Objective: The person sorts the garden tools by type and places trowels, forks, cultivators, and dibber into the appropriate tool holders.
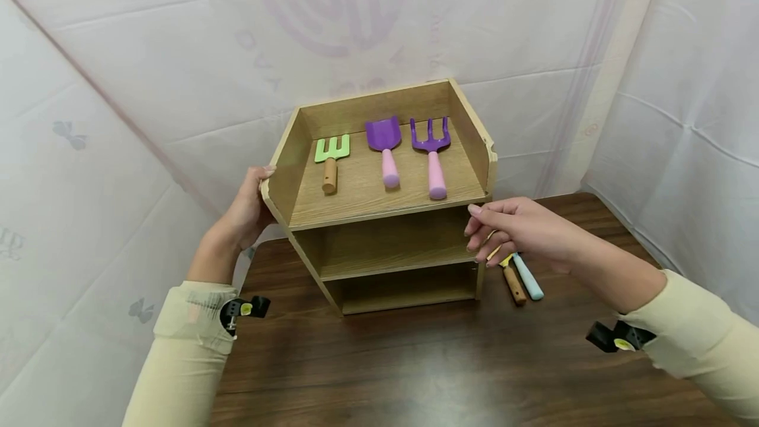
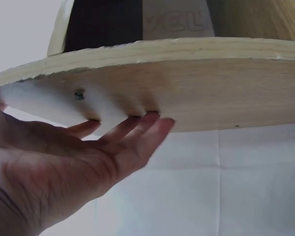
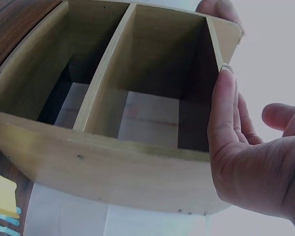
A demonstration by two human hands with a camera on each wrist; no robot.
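A small wooden shelf (image 1: 385, 215) stands before me with its lower compartments facing front. My left hand (image 1: 240, 213) holds its left side panel (image 2: 206, 91), thumb over the edge and fingers against the outer face. At the front right corner is my right hand (image 1: 512, 229), fingers loosely extended; in the right wrist view the fingertips lie right at the shelf's edge. On the top board rest a toy hand fork with green tines and wooden handle (image 1: 330, 176), a purple toy shovel with pink handle (image 1: 384, 137), and a purple fork with pink handle (image 1: 435, 173).
On the dark wooden table (image 1: 379, 361), right of the shelf, lie a yellow-headed tool with a wooden handle (image 1: 514, 285) and a light-blue tool (image 1: 530, 279), partly behind my right hand. White sheeting (image 1: 196, 58) hangs behind and at both sides.
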